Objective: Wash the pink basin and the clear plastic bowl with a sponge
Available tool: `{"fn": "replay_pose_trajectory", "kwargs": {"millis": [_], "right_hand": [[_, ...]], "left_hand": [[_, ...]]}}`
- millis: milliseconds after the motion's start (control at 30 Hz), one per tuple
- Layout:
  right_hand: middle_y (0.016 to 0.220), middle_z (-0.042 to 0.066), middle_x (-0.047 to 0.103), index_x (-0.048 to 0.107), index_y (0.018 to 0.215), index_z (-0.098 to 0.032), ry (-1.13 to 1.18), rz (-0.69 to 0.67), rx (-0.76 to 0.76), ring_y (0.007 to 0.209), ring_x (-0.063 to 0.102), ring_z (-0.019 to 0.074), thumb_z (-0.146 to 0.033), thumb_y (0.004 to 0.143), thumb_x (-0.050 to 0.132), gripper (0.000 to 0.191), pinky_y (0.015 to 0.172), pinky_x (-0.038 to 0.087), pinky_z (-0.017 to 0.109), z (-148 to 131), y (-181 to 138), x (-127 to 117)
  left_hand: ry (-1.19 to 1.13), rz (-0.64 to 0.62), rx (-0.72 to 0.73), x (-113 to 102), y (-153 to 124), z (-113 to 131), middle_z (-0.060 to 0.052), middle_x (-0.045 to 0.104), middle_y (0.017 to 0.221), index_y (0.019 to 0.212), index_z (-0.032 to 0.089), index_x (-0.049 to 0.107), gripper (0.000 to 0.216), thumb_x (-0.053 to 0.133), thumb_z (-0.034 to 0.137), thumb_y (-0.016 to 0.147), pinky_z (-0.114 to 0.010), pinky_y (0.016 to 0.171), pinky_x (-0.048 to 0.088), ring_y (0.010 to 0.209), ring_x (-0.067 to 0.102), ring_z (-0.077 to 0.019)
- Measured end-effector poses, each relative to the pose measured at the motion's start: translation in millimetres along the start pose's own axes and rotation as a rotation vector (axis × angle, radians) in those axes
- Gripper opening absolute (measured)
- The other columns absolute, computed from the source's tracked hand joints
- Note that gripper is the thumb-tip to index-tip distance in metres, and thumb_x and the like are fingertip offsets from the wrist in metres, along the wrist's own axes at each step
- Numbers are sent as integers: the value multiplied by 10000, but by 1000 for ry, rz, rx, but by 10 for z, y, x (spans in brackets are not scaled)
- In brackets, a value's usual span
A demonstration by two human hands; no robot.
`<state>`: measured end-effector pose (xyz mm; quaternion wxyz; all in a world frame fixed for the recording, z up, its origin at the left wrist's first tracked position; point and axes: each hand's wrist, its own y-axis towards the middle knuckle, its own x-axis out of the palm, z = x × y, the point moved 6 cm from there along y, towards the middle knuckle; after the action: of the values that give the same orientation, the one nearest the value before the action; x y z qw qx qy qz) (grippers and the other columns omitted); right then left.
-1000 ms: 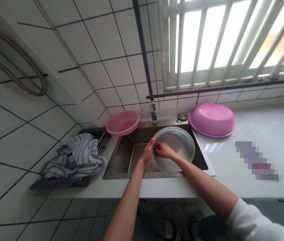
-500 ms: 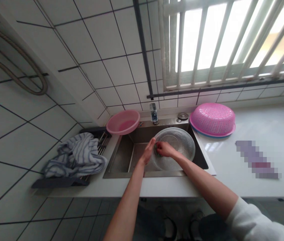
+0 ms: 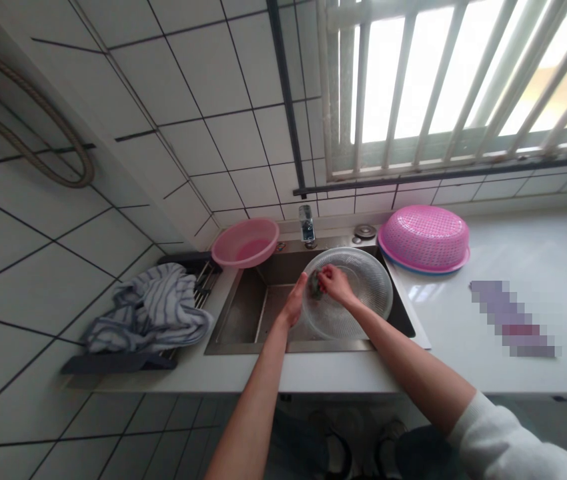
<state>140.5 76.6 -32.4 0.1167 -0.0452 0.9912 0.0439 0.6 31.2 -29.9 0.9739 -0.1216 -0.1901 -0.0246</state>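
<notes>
A clear ribbed plastic bowl [image 3: 358, 293] is tilted over the steel sink [image 3: 243, 320]. My left hand [image 3: 294, 303] grips the bowl's left rim, fingers against its outside. My right hand [image 3: 334, 283] is closed on a dark scrubbing pad [image 3: 315, 285] and presses it against the inside of the bowl near the upper left rim. Both forearms reach in from the bottom of the view.
A pink basin [image 3: 246, 243] stands at the sink's back left, beside the tap [image 3: 306, 225]. A pink perforated basket [image 3: 424, 239] lies upside down on the white counter [image 3: 513, 267] at right. A striped cloth [image 3: 151, 310] lies on a dark rack at left.
My right hand with the pad has slid up the bowl's inner wall toward its top rim. The bowl has tipped slightly upward. My left hand has stayed put.
</notes>
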Motion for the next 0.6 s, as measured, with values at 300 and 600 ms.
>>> {"fn": "replay_pose_trajectory", "kwargs": {"millis": [300,600], "right_hand": [[736,-5,632,525,928,-246,179,-226,-192,611,606,165,-445,929,546,200,595,496,262,-222,-71,141],[812,14,661,547,945,-238,132,-100,-223,707,635,183,-404,960,523,169,656,498,270,-371,-146,66]], "left_hand": [[-20,-51,141,49,-25,143,-50,764,1044,1182,177,640,486,738,489,821,-327,847,567,961,730,-229],[29,-2,27,10,-43,66,-96,772,1192,1311,215,683,656,786,641,822,-346,860,593,1093,726,-271]]}}
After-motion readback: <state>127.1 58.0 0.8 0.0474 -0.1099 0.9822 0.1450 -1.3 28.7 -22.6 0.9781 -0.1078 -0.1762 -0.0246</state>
